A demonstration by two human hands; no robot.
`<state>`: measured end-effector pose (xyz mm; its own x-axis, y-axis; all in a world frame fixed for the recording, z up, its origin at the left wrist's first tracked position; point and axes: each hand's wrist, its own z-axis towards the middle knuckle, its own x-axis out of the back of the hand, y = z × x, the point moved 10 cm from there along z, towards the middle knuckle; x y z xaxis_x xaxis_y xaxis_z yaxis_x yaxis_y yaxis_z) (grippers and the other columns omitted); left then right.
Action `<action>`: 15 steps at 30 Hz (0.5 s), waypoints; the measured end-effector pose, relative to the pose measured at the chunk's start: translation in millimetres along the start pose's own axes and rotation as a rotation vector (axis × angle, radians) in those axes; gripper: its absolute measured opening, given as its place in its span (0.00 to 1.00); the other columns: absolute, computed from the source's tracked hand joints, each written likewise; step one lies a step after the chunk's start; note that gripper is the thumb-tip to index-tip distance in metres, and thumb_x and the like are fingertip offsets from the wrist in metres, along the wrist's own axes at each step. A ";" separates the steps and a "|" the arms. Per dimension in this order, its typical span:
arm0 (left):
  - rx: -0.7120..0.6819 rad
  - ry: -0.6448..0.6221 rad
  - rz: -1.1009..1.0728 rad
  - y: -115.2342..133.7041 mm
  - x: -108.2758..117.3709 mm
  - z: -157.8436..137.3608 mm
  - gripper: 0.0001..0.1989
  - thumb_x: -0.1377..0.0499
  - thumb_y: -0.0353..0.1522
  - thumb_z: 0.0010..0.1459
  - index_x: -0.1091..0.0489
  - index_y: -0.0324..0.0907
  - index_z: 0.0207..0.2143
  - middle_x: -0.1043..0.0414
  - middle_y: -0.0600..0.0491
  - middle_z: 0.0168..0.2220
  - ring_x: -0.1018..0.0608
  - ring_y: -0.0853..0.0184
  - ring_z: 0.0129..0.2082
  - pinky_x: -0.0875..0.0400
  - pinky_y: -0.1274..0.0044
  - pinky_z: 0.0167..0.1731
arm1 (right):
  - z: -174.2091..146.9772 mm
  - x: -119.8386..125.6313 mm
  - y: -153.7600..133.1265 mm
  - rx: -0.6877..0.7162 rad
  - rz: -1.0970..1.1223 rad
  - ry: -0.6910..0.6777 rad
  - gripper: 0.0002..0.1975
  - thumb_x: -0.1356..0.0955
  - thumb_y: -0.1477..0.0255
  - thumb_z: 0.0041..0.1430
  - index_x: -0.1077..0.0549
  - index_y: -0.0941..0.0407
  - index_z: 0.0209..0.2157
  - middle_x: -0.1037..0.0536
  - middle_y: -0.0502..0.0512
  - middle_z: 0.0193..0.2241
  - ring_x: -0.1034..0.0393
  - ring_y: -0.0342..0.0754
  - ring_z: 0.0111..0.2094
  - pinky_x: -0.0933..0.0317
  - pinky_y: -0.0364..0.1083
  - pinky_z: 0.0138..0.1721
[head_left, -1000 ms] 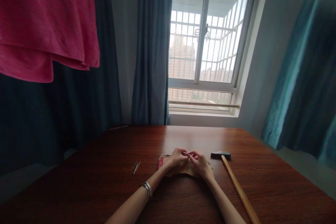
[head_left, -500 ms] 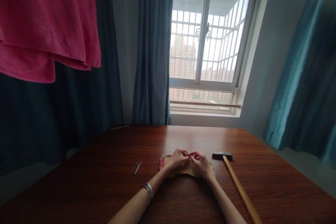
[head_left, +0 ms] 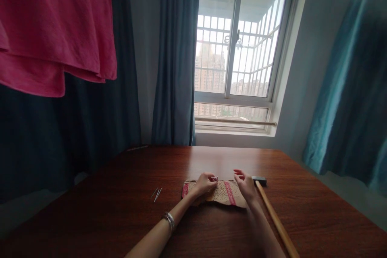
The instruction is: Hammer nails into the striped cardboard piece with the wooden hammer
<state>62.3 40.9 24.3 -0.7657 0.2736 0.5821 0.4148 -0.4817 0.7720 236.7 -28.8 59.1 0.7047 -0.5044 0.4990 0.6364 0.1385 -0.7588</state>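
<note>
A tan, cardboard-like piece [head_left: 220, 194] dotted with many small dark holes lies on the table, crossed by pink bands near its left part and right of its middle. At its far edge my left hand [head_left: 206, 184] is closed in a pinch. A small reddish and whitish bit shows at those fingertips, too small to name. My right hand [head_left: 245, 186] hovers over the right end of the piece, fingers apart and pointing left, with nothing visible in them. Part of the piece is hidden under both hands.
Right of the piece lies a hammer [head_left: 273, 213], its dark head partly behind my right hand. Several thin metal pins or needles [head_left: 156, 194] lie on the left of the brown table [head_left: 121, 225]. A pink cloth [head_left: 57, 28] hangs at upper left; a barred window stands behind.
My right hand has moved right, away from my left hand, and its fingers have opened. More of the holes and a pink band now show. My left hand stays nearly in place.
</note>
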 end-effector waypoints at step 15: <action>-0.031 0.011 0.031 -0.3 0.6 -1.5 0.11 0.45 0.32 0.45 0.27 0.37 0.29 0.27 0.53 0.28 0.28 0.68 0.29 0.37 0.81 0.30 | -121.6 122.9 71.0 -0.255 -0.915 0.059 0.28 0.44 0.62 0.54 0.40 0.62 0.54 0.29 0.67 0.34 0.30 0.62 0.32 0.39 0.55 0.34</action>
<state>61.1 40.0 24.0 -0.7581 0.2488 0.6028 0.4233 -0.5153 0.7451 330.3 -184.6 15.7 -0.0552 -0.3684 0.9280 0.8411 -0.5181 -0.1557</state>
